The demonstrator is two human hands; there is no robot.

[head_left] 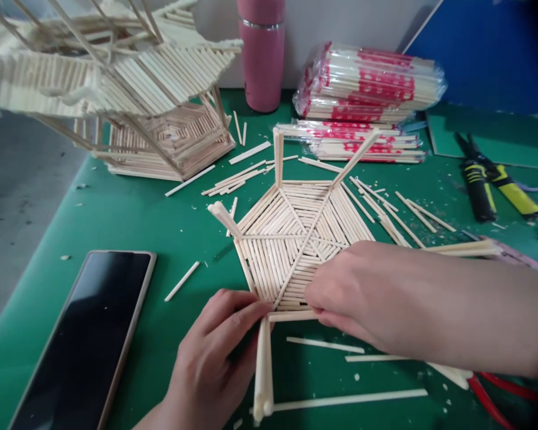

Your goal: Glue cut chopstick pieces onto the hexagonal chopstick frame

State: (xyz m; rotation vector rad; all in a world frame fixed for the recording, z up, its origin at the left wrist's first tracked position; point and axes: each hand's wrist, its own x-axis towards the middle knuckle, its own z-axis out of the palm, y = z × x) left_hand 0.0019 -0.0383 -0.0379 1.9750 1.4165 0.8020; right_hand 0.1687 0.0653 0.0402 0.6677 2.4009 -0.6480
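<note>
A six-sided base (291, 239) built from thin wooden sticks lies on the green tabletop, with bundled stick posts rising from several of its corners. My left hand (226, 343) is closed at the near-left corner, its fingertips pinching the base beside the near post (263, 370). My right hand (352, 292) is closed over the near-right part of the base. Its fingers grip a wooden stick (293, 316) running along the near edge; the stick's right end is hidden under that hand. The right forearm covers part of the loose sticks.
A larger stick-built structure (147, 137) stands back left. Behind are a pink bottle (263, 60) and plastic-wrapped stick bundles (372, 89). Black-yellow pliers (497, 179) lie right, red-handled pliers (488, 394) front right, and a phone (89, 334) left. Loose sticks (349, 399) and scraps are scattered around.
</note>
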